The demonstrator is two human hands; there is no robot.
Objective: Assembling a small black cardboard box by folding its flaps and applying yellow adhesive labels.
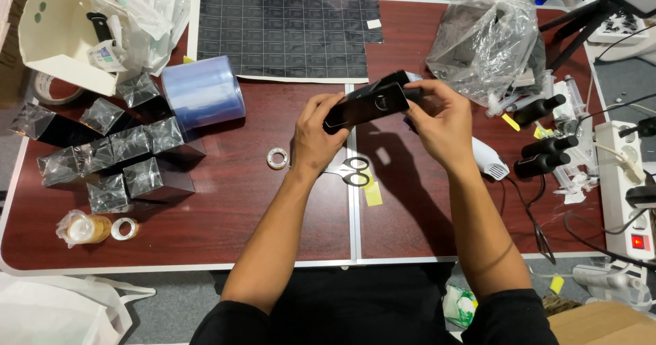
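Both of my hands were clamped on a glossy black box [369,104], held tilted above the middle of the dark red table [225,208]: my left hand [316,136] gripped its lower left end with the thumb on the front face, and my right hand [441,123] wrapped its upper right end, fingers curled over the top edge. Directly under the box I saw a pair of scissors [354,171] lying on the metal seam of the table, with yellow paper slips [372,193] just beside them. A small tape ring [277,158] lay near my left wrist. To the right of my right hand rested a white heat gun [489,159], and past it several black bottles [543,147] beside a white power strip [625,181]. Off to the left stood a cluster of film-wrapped black boxes [113,157], and beyond them a roll of clear film [203,91]. Farther back lay a black gridded sheet [287,24], a crumpled plastic bag [486,37], and an open white carton [65,34].
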